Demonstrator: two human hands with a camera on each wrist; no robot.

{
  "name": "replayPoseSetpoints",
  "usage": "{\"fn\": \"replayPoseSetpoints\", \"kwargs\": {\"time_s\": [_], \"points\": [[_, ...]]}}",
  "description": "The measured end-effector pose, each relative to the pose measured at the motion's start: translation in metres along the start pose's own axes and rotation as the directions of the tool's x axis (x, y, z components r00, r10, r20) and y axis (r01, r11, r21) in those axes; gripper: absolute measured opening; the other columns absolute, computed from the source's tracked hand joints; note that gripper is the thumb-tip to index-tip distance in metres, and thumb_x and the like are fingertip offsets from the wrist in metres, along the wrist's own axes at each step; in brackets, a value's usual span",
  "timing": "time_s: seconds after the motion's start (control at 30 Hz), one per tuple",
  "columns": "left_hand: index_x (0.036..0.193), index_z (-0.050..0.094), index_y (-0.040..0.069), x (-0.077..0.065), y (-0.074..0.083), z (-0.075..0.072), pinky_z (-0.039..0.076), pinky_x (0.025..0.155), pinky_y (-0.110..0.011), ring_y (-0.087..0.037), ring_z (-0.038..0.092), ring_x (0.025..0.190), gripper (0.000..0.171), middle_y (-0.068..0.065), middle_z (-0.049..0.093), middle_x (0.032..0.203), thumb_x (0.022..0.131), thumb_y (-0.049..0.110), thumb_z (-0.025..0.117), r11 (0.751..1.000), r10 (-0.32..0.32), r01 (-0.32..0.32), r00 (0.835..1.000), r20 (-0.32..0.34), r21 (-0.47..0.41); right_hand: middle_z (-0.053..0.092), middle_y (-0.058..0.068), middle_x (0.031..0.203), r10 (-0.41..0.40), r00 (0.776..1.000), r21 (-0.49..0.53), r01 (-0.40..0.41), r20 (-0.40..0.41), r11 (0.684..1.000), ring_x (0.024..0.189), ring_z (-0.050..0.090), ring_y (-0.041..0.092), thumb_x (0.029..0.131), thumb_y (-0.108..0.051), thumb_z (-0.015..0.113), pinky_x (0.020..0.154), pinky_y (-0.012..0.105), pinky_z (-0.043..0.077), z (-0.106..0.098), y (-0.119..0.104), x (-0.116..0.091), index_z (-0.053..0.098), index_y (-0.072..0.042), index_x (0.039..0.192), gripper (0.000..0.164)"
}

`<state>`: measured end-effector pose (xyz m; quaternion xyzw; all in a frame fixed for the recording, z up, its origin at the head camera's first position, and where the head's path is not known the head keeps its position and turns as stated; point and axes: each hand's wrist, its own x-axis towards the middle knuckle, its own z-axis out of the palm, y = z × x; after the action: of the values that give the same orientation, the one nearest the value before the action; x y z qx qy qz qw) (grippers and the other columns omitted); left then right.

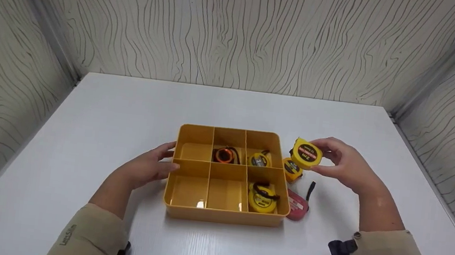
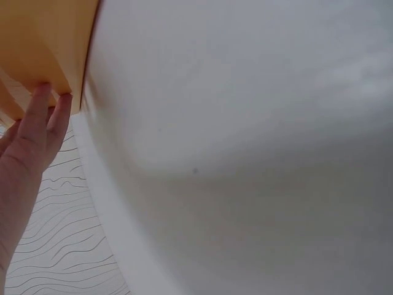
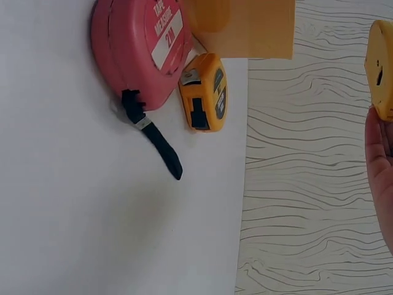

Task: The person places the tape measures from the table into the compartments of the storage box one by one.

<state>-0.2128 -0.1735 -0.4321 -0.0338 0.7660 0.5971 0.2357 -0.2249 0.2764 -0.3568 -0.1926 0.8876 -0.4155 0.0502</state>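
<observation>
My right hand [image 1: 348, 163] pinches a yellow tape measure [image 1: 307, 153] between thumb and fingers, above the table just right of an amber divided box [image 1: 224, 216]. In the right wrist view, part of that hand [image 3: 382, 178] and the held tape measure [image 3: 381, 70] show at the right edge. On the box's left side rests my left hand [image 1: 145, 169]; its fingers [image 2: 37, 117] lie fairly straight against the outer wall [image 2: 43, 43]. Inside the box are an orange-and-black tape measure [image 1: 223, 156] at back middle and yellow tape measures at back right [image 1: 259, 159] and front right [image 1: 261, 200].
Beside the box's right wall lie a yellow-orange tape measure [image 1: 292, 170] and a pink-red tape measure [image 1: 298, 206] with a black strap [image 3: 161, 147]. They stand on a white table [image 1: 214, 248], with wood-patterned panels [image 1: 237, 31] at its back and sides.
</observation>
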Motion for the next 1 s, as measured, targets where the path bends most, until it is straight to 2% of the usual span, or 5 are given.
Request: {"fn": "replayPoseSetpoints", "kwargs": {"time_s": [0.23,0.53,0.73,1.0], "points": [[0.141,0.03,0.035,0.0,0.001,0.0,0.04,0.098,-0.04,-0.018,0.049,0.119,0.077,0.002,0.033,0.142,0.078,0.025,0.072,0.999,0.017,-0.017,1.0,0.021,-0.039,0.053,0.003,0.117,-0.092,0.995,0.049,0.09,0.042,0.995,0.114,0.05,0.018,0.076,-0.02,0.075,0.094,0.012,0.037,0.012,-0.014,0.009,0.055,-0.009,0.12,0.05],[0.142,0.03,0.033,0.0,0.0,0.001,0.041,0.098,-0.039,-0.018,0.049,0.118,0.076,0.0,0.032,0.143,0.079,0.021,0.071,0.998,0.026,-0.024,0.999,0.026,-0.066,0.053,-0.002,0.115,-0.124,0.988,0.07,0.118,0.092,0.991,0.115,0.049,0.011,0.076,-0.019,0.075,0.1,0.021,0.036,0.027,-0.032,0.019,0.055,-0.014,0.119,0.048],[0.141,0.03,0.034,0.001,0.0,0.001,0.04,0.098,-0.04,-0.018,0.048,0.119,0.076,0.001,0.032,0.143,0.079,0.022,0.071,0.999,0.017,-0.016,1.0,0.017,-0.049,0.054,-0.001,0.113,-0.179,0.976,0.104,0.166,0.124,0.981,0.11,0.052,0.013,0.074,-0.017,0.076,0.098,0.022,0.039,0.04,-0.044,0.025,0.056,-0.013,0.118,0.048],[0.14,0.031,0.035,0.001,0.0,0.001,0.042,0.097,-0.038,-0.018,0.049,0.118,0.076,0.001,0.033,0.143,0.077,0.025,0.073,0.999,0.017,-0.016,1.0,0.008,-0.041,0.055,-0.001,0.111,-0.212,0.965,0.118,0.196,0.152,0.974,0.108,0.052,0.014,0.072,-0.022,0.077,0.101,0.033,0.037,0.058,-0.052,0.031,0.058,-0.016,0.116,0.049]]}}
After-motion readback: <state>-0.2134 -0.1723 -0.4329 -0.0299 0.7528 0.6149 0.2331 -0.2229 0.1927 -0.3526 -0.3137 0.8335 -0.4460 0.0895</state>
